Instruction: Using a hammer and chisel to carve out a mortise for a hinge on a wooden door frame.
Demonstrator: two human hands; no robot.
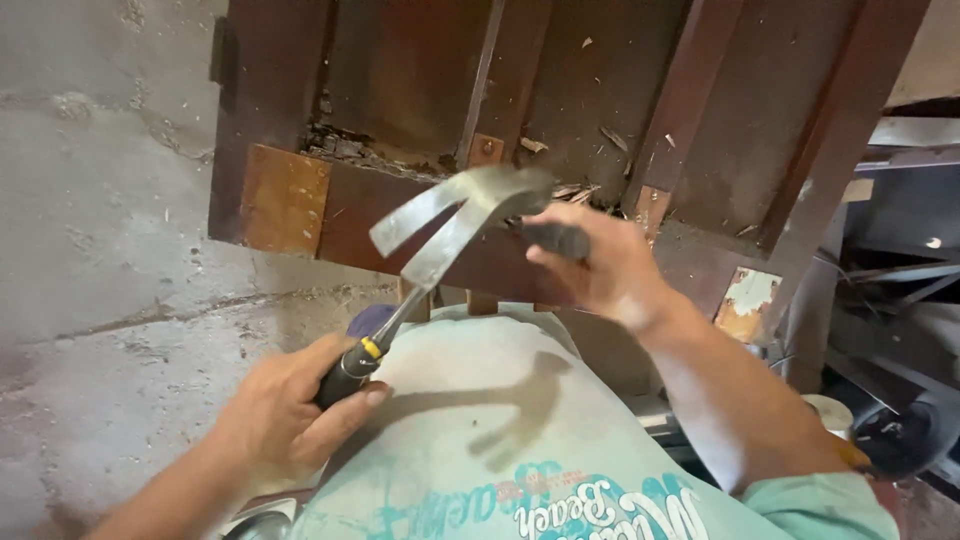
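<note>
Claw hammer (455, 215) gripped by left hand (285, 415) (fingers wrapped round handle), right hand (600, 262) fingers closed on a dark tool (556, 238).

Both hands clenched, arms raised

Left hand (285, 410) curls tight low at left; right hand (600, 262) is fisted higher, its forearm bare, slanting down to the right.

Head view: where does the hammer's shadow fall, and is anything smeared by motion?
In the head view, hard light throws the claw hammer's sharp shadow onto the pale green shirt; in the same view the hammer head and the right hand at it are soft with blur, while the left hand on the black grip looks crisper.
</note>
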